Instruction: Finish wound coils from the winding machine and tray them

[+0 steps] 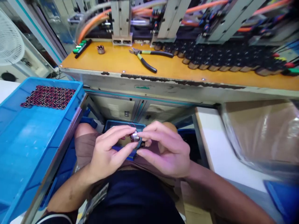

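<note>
My left hand (109, 149) pinches a small round metal part (135, 137), which looks like a motor core, between thumb and fingertips above my lap. Thin reddish wires (132, 124) rise from the part. From the other side, my right hand (165, 149) reaches in, its index fingertip against the part's right edge. The right thumb stays apart, a little below the part, and the other right fingers are curled. Fingertips hide some of the part. Beneath the hands, a blue bin (112, 124) is partly visible.
A large blue tray (28, 137) at left holds rows of small red-and-black parts (51, 97). On the orange bench (112, 63) lie cutting pliers (149, 56), one copper-coloured part (101, 49) and many dark-topped parts (215, 59). A plastic-wrapped carton (261, 133) sits on the right-hand white table (212, 133).
</note>
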### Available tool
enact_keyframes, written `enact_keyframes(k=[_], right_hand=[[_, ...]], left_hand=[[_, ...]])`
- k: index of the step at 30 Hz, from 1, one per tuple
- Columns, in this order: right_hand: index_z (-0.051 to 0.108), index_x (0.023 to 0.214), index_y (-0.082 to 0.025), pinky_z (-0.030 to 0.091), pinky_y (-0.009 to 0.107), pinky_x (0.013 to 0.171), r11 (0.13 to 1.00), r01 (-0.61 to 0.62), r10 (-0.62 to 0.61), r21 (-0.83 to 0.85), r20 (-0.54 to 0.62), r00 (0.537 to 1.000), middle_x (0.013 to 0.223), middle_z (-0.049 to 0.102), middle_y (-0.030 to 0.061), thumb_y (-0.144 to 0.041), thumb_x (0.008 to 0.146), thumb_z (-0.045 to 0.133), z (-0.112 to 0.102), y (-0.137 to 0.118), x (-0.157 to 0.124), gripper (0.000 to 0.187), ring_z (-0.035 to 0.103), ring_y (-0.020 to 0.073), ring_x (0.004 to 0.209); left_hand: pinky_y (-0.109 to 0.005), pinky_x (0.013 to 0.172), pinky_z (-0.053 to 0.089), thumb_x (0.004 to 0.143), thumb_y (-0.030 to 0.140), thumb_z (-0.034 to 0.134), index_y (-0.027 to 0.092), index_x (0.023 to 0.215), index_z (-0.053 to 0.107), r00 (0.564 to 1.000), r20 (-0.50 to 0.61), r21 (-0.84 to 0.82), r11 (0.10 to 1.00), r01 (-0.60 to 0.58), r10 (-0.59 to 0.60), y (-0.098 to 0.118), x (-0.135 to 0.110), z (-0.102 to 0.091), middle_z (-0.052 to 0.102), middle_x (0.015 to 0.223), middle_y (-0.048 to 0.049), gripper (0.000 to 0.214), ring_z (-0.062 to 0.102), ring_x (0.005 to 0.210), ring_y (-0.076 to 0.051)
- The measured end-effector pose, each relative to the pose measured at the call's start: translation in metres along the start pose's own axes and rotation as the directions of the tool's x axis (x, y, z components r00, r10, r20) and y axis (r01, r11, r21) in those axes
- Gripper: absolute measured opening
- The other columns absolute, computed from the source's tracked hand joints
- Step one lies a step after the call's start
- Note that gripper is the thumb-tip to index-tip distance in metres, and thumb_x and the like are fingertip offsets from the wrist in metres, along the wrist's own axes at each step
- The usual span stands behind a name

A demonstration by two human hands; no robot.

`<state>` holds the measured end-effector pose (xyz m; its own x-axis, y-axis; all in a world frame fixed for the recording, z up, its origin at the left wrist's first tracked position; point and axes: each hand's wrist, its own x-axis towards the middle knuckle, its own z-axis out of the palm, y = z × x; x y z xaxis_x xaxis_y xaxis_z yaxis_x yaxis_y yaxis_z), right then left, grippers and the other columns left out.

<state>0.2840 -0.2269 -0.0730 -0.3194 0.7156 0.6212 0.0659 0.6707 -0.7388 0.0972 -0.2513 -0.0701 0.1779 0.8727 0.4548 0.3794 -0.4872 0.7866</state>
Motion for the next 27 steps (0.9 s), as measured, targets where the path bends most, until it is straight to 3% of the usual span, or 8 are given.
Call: enact_keyframes(k=[3, 11, 16, 19, 21, 23, 25, 27], right_hand=[[0.071, 0.09, -0.018, 0.051, 0.024, 0.061, 0.996, -0.045, 0.048, 0.074, -0.043, 0.998, 0.079, 0.062, 0.0031, -0.008, 0.083, 0.069, -0.003, -0.002, 0.003, 0.012, 0.06, 0.0117, 0.071], [0.066, 0.078, -0.018, 0.046, 0.024, 0.056, 0.985, -0.152, 0.165, 0.086, -0.172, 0.971, 0.07, 0.06, 0.001, -0.009, 0.084, 0.064, 0.01, -0.004, 0.002, 0.011, 0.055, 0.0109, 0.062], [0.061, 0.07, -0.017, 0.043, 0.024, 0.054, 0.913, -0.354, 0.391, 0.204, -0.186, 0.902, 0.067, 0.055, 0.0002, -0.016, 0.088, 0.063, -0.002, 0.004, -0.01, 0.017, 0.053, 0.0118, 0.061], [0.061, 0.073, -0.018, 0.044, 0.025, 0.053, 0.916, -0.393, 0.4, 0.078, -0.104, 0.911, 0.066, 0.056, 0.0008, -0.018, 0.092, 0.058, -0.029, 0.006, -0.009, 0.019, 0.054, 0.0131, 0.061], [0.065, 0.088, -0.02, 0.048, 0.028, 0.059, 0.969, -0.2, 0.193, -0.148, -0.062, 0.979, 0.076, 0.062, 0.004, -0.02, 0.09, 0.062, -0.045, 0.002, 0.001, 0.004, 0.059, 0.0162, 0.069], [0.066, 0.104, -0.021, 0.051, 0.031, 0.065, 0.902, 0.165, -0.131, -0.4, 0.11, 0.985, 0.088, 0.067, 0.0073, -0.02, 0.088, 0.064, -0.053, -0.006, 0.015, 0.016, 0.062, 0.0192, 0.078], [0.067, 0.105, -0.02, 0.05, 0.032, 0.064, 0.692, 0.509, -0.348, -0.512, 0.38, 0.857, 0.094, 0.069, 0.0089, -0.018, 0.091, 0.058, -0.053, -0.012, 0.03, 0.017, 0.062, 0.02, 0.079], [0.069, 0.098, -0.016, 0.047, 0.032, 0.059, 0.532, 0.679, -0.397, -0.506, 0.559, 0.728, 0.092, 0.07, 0.0098, -0.014, 0.094, 0.048, -0.047, -0.012, 0.041, 0.022, 0.06, 0.0189, 0.073]], left_hand=[[-0.028, 0.085, 0.057, 0.075, 0.008, 0.076, 0.024, 0.115, 0.071, 1.0, 0.023, -0.041, 0.999, 0.003, -0.002, -0.001, 0.001, 0.002, 0.074, 0.108, -0.006, 0.043, 0.069, 0.099, -0.019], [-0.023, 0.075, 0.06, 0.076, 0.009, 0.076, 0.021, 0.103, 0.074, 0.971, 0.072, -0.428, 0.873, 0.236, -0.227, -0.005, 0.007, 0.006, 0.074, 0.112, -0.0099, 0.03, 0.071, 0.099, -0.019], [-0.026, 0.081, 0.06, 0.078, 0.006, 0.073, 0.021, 0.102, 0.074, 0.983, 0.017, -0.386, 0.906, 0.173, -0.181, -0.01, 0.009, 0.001, 0.073, 0.11, -0.0095, 0.029, 0.069, 0.102, -0.019], [-0.027, 0.081, 0.058, 0.077, 0.004, 0.072, 0.021, 0.102, 0.073, 0.996, 0.001, -0.206, 0.974, 0.092, -0.094, -0.01, 0.012, -0.01, 0.073, 0.108, -0.0085, 0.03, 0.069, 0.101, -0.02], [-0.026, 0.077, 0.058, 0.076, 0.004, 0.072, 0.021, 0.103, 0.073, 0.999, 0.032, -0.08, 0.996, 0.037, -0.034, -0.009, 0.015, -0.016, 0.073, 0.109, -0.0084, 0.032, 0.069, 0.099, -0.02], [-0.028, 0.08, 0.058, 0.076, 0.004, 0.071, 0.021, 0.105, 0.072, 0.997, 0.081, -0.004, 1.0, -0.017, 0.018, -0.006, 0.019, -0.019, 0.073, 0.111, -0.0086, 0.033, 0.069, 0.099, -0.02], [-0.031, 0.087, 0.057, 0.077, 0.004, 0.07, 0.021, 0.106, 0.071, 0.989, 0.13, 0.027, 0.997, -0.068, 0.064, -0.002, 0.022, -0.02, 0.073, 0.111, -0.0086, 0.033, 0.069, 0.1, -0.021], [-0.032, 0.089, 0.057, 0.077, 0.004, 0.069, 0.021, 0.106, 0.071, 0.983, 0.159, 0.025, 0.995, -0.099, 0.094, 0.001, 0.023, -0.02, 0.074, 0.11, -0.0084, 0.033, 0.07, 0.1, -0.021]])
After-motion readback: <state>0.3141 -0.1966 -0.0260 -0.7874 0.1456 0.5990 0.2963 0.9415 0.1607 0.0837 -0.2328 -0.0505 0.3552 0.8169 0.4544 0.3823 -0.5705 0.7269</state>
